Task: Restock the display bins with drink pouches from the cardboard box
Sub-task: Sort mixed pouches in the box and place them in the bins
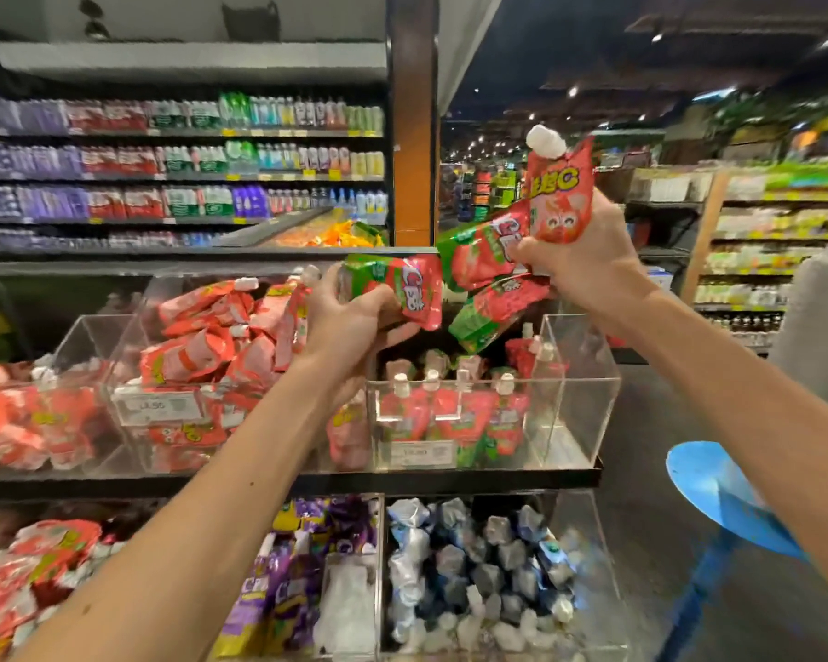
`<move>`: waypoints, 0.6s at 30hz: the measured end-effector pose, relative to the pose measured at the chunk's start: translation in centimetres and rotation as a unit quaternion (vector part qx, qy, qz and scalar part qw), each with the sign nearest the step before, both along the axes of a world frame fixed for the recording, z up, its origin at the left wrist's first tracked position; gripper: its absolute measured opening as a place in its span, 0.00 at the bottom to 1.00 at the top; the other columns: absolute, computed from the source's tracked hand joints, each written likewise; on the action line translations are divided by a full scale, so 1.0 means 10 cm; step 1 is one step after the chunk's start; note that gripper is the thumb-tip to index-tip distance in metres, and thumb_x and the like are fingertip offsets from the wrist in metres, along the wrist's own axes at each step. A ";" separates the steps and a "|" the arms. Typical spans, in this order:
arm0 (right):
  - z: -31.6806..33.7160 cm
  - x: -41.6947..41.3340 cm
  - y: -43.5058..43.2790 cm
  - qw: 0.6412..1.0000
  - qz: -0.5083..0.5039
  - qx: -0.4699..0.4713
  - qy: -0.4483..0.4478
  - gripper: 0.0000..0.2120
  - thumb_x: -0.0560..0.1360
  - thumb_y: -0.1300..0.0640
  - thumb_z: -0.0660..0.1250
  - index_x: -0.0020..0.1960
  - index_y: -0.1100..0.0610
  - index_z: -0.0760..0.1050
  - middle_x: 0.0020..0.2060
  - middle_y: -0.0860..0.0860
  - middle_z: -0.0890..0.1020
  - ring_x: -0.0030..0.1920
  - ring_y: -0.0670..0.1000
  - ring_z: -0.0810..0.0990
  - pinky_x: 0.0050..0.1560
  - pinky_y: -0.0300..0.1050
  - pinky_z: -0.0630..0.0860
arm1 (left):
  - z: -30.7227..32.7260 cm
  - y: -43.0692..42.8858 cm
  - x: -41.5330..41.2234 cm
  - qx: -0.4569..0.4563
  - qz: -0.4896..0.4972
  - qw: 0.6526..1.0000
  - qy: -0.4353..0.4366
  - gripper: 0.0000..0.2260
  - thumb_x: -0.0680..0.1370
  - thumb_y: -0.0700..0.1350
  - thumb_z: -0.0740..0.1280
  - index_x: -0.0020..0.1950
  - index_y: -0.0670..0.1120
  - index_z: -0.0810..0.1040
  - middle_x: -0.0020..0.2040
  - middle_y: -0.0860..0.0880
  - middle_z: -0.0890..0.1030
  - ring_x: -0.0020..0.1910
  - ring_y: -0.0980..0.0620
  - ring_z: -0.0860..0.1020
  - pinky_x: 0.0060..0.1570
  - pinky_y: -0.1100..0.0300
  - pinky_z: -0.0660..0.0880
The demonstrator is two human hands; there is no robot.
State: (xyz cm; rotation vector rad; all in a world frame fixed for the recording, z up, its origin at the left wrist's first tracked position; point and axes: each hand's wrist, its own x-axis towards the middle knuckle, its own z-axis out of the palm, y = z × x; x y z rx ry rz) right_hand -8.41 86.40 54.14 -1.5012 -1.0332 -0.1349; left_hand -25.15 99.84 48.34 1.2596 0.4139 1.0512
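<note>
Left hand (354,322) curled round one red-green drink pouch (402,289). Right hand (584,265) grips bunch of pouches (488,253), one spout-up above fist. Clear bin (579,375) just below both hands, half filled with upright pouches.

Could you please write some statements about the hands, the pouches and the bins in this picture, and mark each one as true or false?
1. The left hand holds one red and green pouch. True.
2. The right hand is empty. False: it grips several pouches at once.
3. In the clear bin below the hands, upright pouches show white caps. True.
4. The lower bins hold only red pouches. False: purple pouches and blue and silver pouches are there too.
5. A cardboard box stands between the bins. False: no cardboard box is in view.
</note>
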 end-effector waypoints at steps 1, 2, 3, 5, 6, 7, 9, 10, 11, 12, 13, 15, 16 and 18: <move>-0.01 0.08 -0.01 1.000 -0.011 0.005 -0.009 0.24 0.68 0.64 0.78 0.60 0.58 0.72 0.47 0.51 0.81 0.42 0.45 0.80 0.43 0.37 0.79 | -0.02 0.00 0.08 0.022 0.016 0.999 0.030 0.19 0.76 0.31 0.65 0.66 0.42 0.68 0.51 0.40 0.82 0.43 0.44 0.86 0.40 0.51 0.83; -0.03 0.18 0.00 0.999 -0.027 0.008 -0.018 0.25 0.68 0.63 0.78 0.60 0.57 0.72 0.46 0.50 0.81 0.42 0.45 0.80 0.44 0.38 0.79 | -0.03 -0.01 0.18 0.047 0.031 0.996 0.062 0.14 0.76 0.32 0.65 0.59 0.43 0.70 0.51 0.40 0.82 0.44 0.44 0.85 0.40 0.51 0.83; -0.05 0.28 -0.01 0.999 -0.040 0.007 -0.024 0.25 0.68 0.62 0.78 0.60 0.57 0.72 0.45 0.48 0.80 0.42 0.44 0.80 0.43 0.37 0.79 | -0.04 -0.04 0.28 0.066 0.046 0.993 0.090 0.11 0.75 0.35 0.66 0.54 0.45 0.70 0.52 0.41 0.81 0.45 0.44 0.85 0.41 0.50 0.83; -0.10 0.46 0.00 0.998 -0.051 0.004 -0.030 0.23 0.69 0.62 0.77 0.59 0.57 0.71 0.41 0.45 0.79 0.38 0.41 0.77 0.36 0.28 0.74 | -0.03 -0.11 0.50 0.113 0.073 0.977 0.163 0.11 0.71 0.44 0.67 0.51 0.47 0.69 0.53 0.42 0.79 0.49 0.44 0.81 0.47 0.45 0.81; -0.12 0.56 0.02 0.998 -0.057 -0.002 -0.033 0.21 0.70 0.62 0.76 0.58 0.57 0.71 0.40 0.44 0.77 0.36 0.39 0.75 0.32 0.24 0.70 | -0.04 -0.14 0.61 0.139 0.087 0.965 0.203 0.13 0.71 0.47 0.67 0.53 0.46 0.69 0.52 0.44 0.78 0.49 0.46 0.79 0.50 0.44 0.78; -0.15 0.65 0.03 0.997 -0.065 -0.007 -0.035 0.19 0.70 0.62 0.75 0.56 0.56 0.70 0.38 0.43 0.76 0.35 0.38 0.74 0.29 0.23 0.67 | -0.06 -0.16 0.73 0.154 0.100 0.955 0.234 0.13 0.73 0.47 0.66 0.54 0.45 0.69 0.50 0.46 0.76 0.47 0.49 0.76 0.50 0.48 0.74; -0.23 0.82 0.07 0.996 -0.074 -0.015 -0.036 0.18 0.71 0.62 0.74 0.56 0.56 0.69 0.37 0.43 0.74 0.34 0.38 0.72 0.27 0.23 0.66 | -0.12 -0.15 0.94 0.173 0.102 0.944 0.263 0.10 0.77 0.46 0.63 0.55 0.43 0.68 0.49 0.47 0.74 0.45 0.51 0.72 0.48 0.51 0.68; -0.25 0.90 0.09 0.996 -0.080 -0.017 -0.031 0.18 0.72 0.61 0.74 0.57 0.56 0.69 0.37 0.42 0.74 0.34 0.38 0.72 0.28 0.24 0.66 | -0.14 -0.14 1.04 0.179 0.094 0.939 0.276 0.09 0.78 0.46 0.61 0.55 0.43 0.67 0.49 0.46 0.74 0.46 0.49 0.72 0.48 0.51 0.66; -0.27 0.95 0.11 0.996 -0.086 -0.015 -0.023 0.18 0.72 0.61 0.73 0.57 0.56 0.69 0.37 0.42 0.73 0.34 0.38 0.72 0.30 0.25 0.68 | -0.15 -0.12 1.11 0.187 0.086 0.935 0.289 0.08 0.80 0.46 0.59 0.54 0.43 0.67 0.50 0.46 0.74 0.47 0.48 0.72 0.48 0.52 0.65; -0.27 1.00 0.13 0.996 -0.091 -0.008 -0.018 0.18 0.72 0.60 0.73 0.57 0.55 0.68 0.37 0.41 0.73 0.35 0.38 0.71 0.34 0.30 0.71 | -0.16 -0.11 1.16 0.205 0.081 0.927 0.304 0.07 0.81 0.46 0.58 0.54 0.43 0.67 0.51 0.45 0.74 0.49 0.47 0.71 0.49 0.52 0.65; -0.25 1.03 0.14 0.996 -0.094 0.004 -0.014 0.18 0.72 0.60 0.73 0.56 0.54 0.68 0.37 0.41 0.73 0.35 0.38 0.72 0.39 0.35 0.74 | -0.18 -0.08 1.22 0.233 0.078 0.912 0.327 0.08 0.81 0.46 0.57 0.56 0.43 0.67 0.54 0.43 0.73 0.50 0.45 0.71 0.50 0.52 0.65; -0.19 1.07 0.16 0.994 -0.100 0.032 -0.014 0.18 0.72 0.61 0.73 0.56 0.55 0.67 0.37 0.41 0.72 0.35 0.39 0.72 0.41 0.41 0.74 | -0.20 -0.03 1.32 0.296 0.067 0.875 0.378 0.11 0.81 0.44 0.58 0.60 0.42 0.70 0.58 0.40 0.72 0.54 0.44 0.71 0.53 0.54 0.67; -0.16 1.08 0.17 0.994 -0.102 0.045 -0.015 0.18 0.71 0.61 0.72 0.57 0.57 0.68 0.37 0.42 0.72 0.35 0.40 0.72 0.39 0.40 0.74 | -0.22 -0.01 1.37 0.327 0.062 0.859 0.390 0.11 0.80 0.43 0.60 0.61 0.43 0.72 0.58 0.40 0.71 0.53 0.46 0.71 0.52 0.57 0.68; -0.11 1.11 0.17 0.993 -0.100 0.062 -0.016 0.19 0.71 0.62 0.71 0.59 0.59 0.69 0.36 0.43 0.72 0.34 0.41 0.71 0.34 0.34 0.73 | -0.25 0.07 1.43 0.400 0.055 0.828 0.389 0.10 0.78 0.40 0.65 0.59 0.46 0.74 0.54 0.43 0.70 0.50 0.50 0.71 0.50 0.64 0.69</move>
